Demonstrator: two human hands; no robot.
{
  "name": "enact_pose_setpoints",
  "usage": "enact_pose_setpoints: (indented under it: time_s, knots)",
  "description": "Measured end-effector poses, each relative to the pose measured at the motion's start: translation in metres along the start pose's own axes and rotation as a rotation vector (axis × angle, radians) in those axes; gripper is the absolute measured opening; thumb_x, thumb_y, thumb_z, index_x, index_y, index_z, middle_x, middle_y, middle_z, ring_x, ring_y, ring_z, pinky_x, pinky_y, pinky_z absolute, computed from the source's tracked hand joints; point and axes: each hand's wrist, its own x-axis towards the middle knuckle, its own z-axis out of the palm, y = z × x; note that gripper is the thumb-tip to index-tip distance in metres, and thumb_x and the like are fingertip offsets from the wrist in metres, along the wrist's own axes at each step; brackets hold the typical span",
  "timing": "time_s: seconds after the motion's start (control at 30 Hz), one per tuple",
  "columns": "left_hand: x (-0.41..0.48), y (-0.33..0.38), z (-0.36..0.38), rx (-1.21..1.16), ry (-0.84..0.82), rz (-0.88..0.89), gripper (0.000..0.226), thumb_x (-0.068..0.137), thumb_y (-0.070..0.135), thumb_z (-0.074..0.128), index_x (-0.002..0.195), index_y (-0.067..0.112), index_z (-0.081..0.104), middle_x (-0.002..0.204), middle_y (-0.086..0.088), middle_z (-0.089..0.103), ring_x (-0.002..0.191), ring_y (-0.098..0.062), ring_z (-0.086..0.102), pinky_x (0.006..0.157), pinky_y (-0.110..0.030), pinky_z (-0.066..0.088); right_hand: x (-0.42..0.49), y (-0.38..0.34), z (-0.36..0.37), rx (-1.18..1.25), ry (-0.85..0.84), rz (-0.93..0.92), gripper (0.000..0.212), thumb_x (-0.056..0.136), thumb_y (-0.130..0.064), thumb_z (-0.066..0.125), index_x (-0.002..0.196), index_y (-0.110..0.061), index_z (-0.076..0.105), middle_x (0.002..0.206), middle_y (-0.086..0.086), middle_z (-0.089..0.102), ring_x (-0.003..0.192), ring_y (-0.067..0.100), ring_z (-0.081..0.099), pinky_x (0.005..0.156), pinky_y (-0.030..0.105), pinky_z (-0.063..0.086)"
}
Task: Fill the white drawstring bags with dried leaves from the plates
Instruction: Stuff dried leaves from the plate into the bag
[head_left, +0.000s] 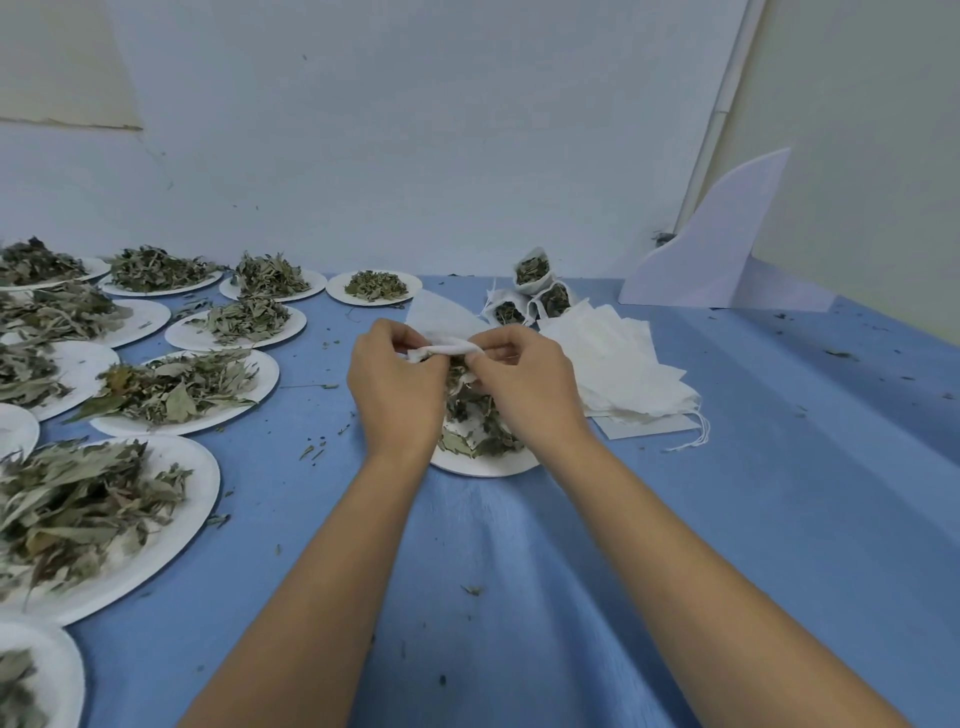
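White drawstring bag of thin fabric (448, 345) sits pinched between both hands, its mouth edge bunched into a band running from the left hand (397, 387) to the right hand (525, 387). The rest of the bag fans out flat just beyond the knuckles. Both hands are clamped on that edge, thumbs and fingertips nipping the cloth, directly above a round white paper plate (485, 465) whose pile of dried green leaves (467, 415) shows between the wrists.

The step in hand looks like opening the mouth wide enough to take leaves. To do it well, I judge the two pinches should draw apart so one layer of cloth goes with each hand; whether the layers are separated yet is hidden by the fingers. Holding the mouth low over the plate should let any dropped leaf fall back on the pile, not onto the blue cloth-covered counter (519, 571), which carries scattered crumbs. The leaves look brittle, so small loose handfuls will likely go in cleaner than a forced wad.

Right of the right hand lies a stack of flat empty white bags (615, 358). Beyond it stand a few filled bags (535, 280), and more heaped plates (262, 379) spread left of the left hand
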Motion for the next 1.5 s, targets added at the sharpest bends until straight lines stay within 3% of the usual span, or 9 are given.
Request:
enact_pose_setpoints:
  time_s: [0.07, 0.17, 0.4, 0.6, 0.73, 0.9, 1.07, 1.23, 1.5]
  knots:
    - [0.001, 0.002, 0.0, -0.039, -0.081, -0.037, 0.019, 0.078, 0.017, 0.071, 0.09, 0.021, 0.056, 0.106, 0.001, 0.06, 0.09, -0.008, 0.052, 0.063, -0.011, 0.037, 0.001, 0.004, -0.002, -0.025, 0.036, -0.031, 0.02, 0.08, -0.005, 0.063, 0.097, -0.015, 0.067, 0.08, -0.012, 0.063, 0.067, -0.007, 0.057, 0.059, 0.006, 0.043]
    - [0.003, 0.006, 0.0, -0.057, -0.157, -0.049, 0.02, 0.079, 0.01, 0.064, 0.094, 0.023, 0.058, 0.109, 0.003, 0.06, 0.088, -0.004, 0.054, 0.058, -0.006, 0.039, 0.004, 0.01, -0.005, -0.029, 0.079, -0.018, 0.027, 0.079, 0.0, 0.061, 0.101, -0.015, 0.065, 0.096, -0.006, 0.066, 0.071, -0.001, 0.056, 0.061, 0.01, 0.045]
    - [0.0, 0.003, 0.004, 0.048, -0.104, 0.038, 0.018, 0.079, 0.007, 0.061, 0.092, 0.018, 0.057, 0.106, -0.001, 0.059, 0.09, -0.011, 0.052, 0.062, -0.011, 0.036, 0.003, 0.01, -0.004, -0.081, 0.073, -0.112, 0.019, 0.079, 0.0, 0.061, 0.085, -0.017, 0.067, 0.071, -0.015, 0.06, 0.06, -0.011, 0.053, 0.057, 0.003, 0.04]
    - [-0.001, -0.001, 0.005, 0.147, -0.098, 0.146, 0.024, 0.079, 0.0, 0.062, 0.078, 0.018, 0.046, 0.089, -0.006, 0.056, 0.072, -0.012, 0.045, 0.058, -0.011, 0.034, 0.004, 0.013, -0.001, -0.285, 0.07, -0.205, 0.012, 0.079, -0.01, 0.065, 0.08, -0.018, 0.056, 0.067, -0.01, 0.053, 0.066, 0.008, 0.048, 0.061, 0.024, 0.038]
    - [-0.002, -0.001, 0.004, 0.187, -0.096, 0.194, 0.037, 0.076, -0.002, 0.063, 0.068, 0.025, 0.038, 0.082, -0.002, 0.052, 0.065, -0.005, 0.041, 0.058, -0.013, 0.033, 0.003, 0.012, -0.001, -0.282, 0.057, -0.193, 0.018, 0.077, -0.005, 0.061, 0.08, -0.021, 0.052, 0.065, -0.011, 0.049, 0.063, 0.005, 0.045, 0.055, 0.016, 0.033]
    - [0.001, 0.005, 0.0, -0.005, -0.125, 0.087, 0.019, 0.079, 0.014, 0.071, 0.082, 0.021, 0.054, 0.095, 0.002, 0.06, 0.082, -0.009, 0.054, 0.062, -0.006, 0.038, 0.005, 0.007, -0.003, -0.03, 0.008, -0.095, 0.014, 0.085, -0.015, 0.062, 0.089, -0.027, 0.058, 0.083, -0.016, 0.06, 0.07, -0.008, 0.055, 0.059, 0.003, 0.039]
    - [0.005, 0.007, -0.006, -0.105, -0.052, 0.02, 0.018, 0.085, 0.007, 0.059, 0.081, 0.025, 0.058, 0.089, 0.004, 0.065, 0.083, -0.015, 0.063, 0.063, -0.01, 0.044, 0.006, 0.007, -0.004, 0.153, -0.027, -0.004, 0.025, 0.087, -0.011, 0.062, 0.11, -0.02, 0.061, 0.103, -0.006, 0.064, 0.095, 0.012, 0.064, 0.09, 0.035, 0.053]
    - [0.007, 0.006, -0.008, -0.173, -0.086, -0.09, 0.018, 0.083, 0.011, 0.064, 0.075, 0.027, 0.06, 0.082, 0.007, 0.066, 0.088, -0.019, 0.067, 0.081, -0.032, 0.054, 0.005, 0.006, -0.002, 0.114, -0.09, -0.054, 0.038, 0.08, -0.013, 0.072, 0.116, -0.019, 0.06, 0.1, -0.014, 0.063, 0.083, -0.004, 0.063, 0.07, 0.01, 0.05]
    - [0.007, 0.007, -0.007, -0.191, -0.232, -0.059, 0.026, 0.08, 0.005, 0.062, 0.068, 0.028, 0.064, 0.067, 0.012, 0.063, 0.073, -0.013, 0.059, 0.074, -0.034, 0.052, 0.008, 0.01, -0.003, -0.055, 0.073, -0.026, 0.037, 0.078, -0.016, 0.072, 0.112, -0.02, 0.058, 0.093, -0.003, 0.062, 0.075, 0.002, 0.057, 0.065, 0.011, 0.042]
